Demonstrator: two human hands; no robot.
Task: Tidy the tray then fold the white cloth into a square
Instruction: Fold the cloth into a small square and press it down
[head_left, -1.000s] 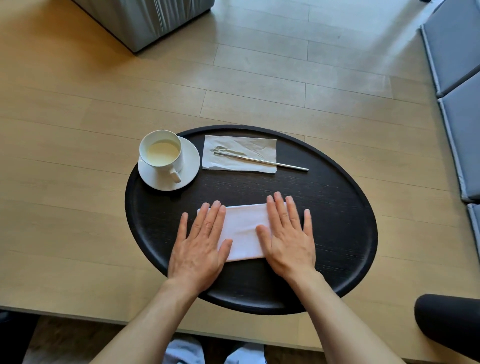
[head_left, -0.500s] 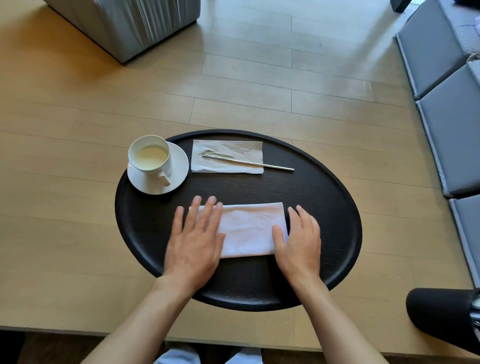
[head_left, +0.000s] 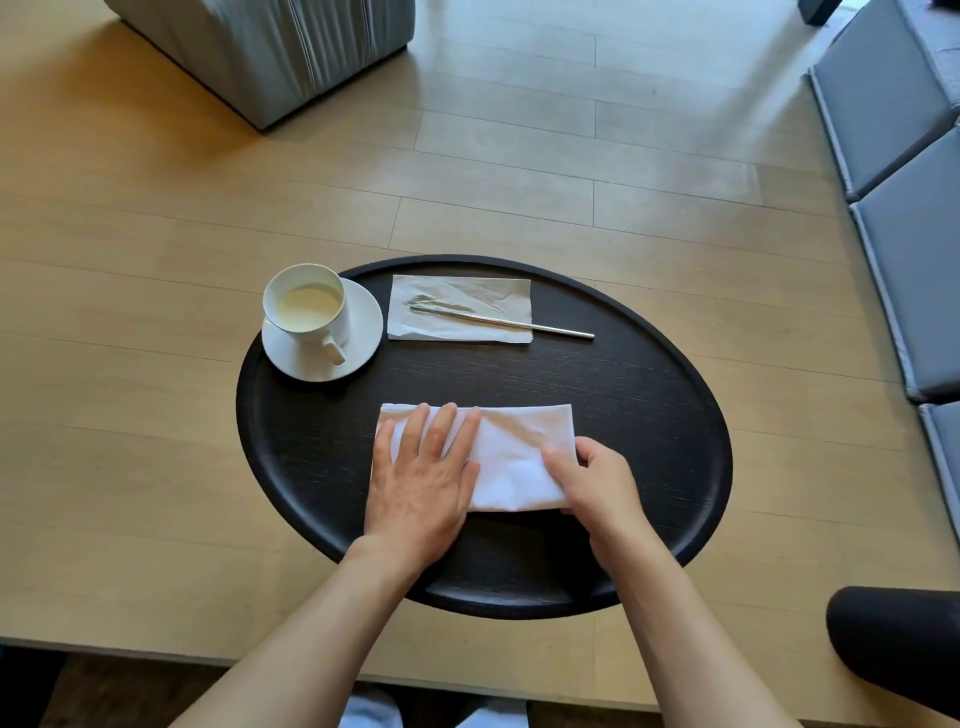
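Observation:
A white cloth (head_left: 511, 457), folded into a wide rectangle, lies on the near half of the black oval tray (head_left: 649, 415). My left hand (head_left: 423, 475) rests flat on the cloth's left end, fingers spread. My right hand (head_left: 597, 480) is curled at the cloth's right end, its fingers pinching the near right corner. At the tray's far left stands a white cup (head_left: 306, 306) of pale liquid on a saucer (head_left: 363, 322). A paper napkin (head_left: 460, 309) with a metal utensil (head_left: 519, 325) on it lies at the back.
The tray sits on a light wooden table (head_left: 130, 364) whose near edge runs just below the tray. A grey upholstered block (head_left: 270, 47) stands at the far left, grey cushions (head_left: 904, 156) at the right. A dark rounded object (head_left: 893, 644) sits at the lower right.
My right hand slid from lying flat on the cloth to its right end and curled onto the corner. My left hand stayed flat on the left end. The head camera shifted.

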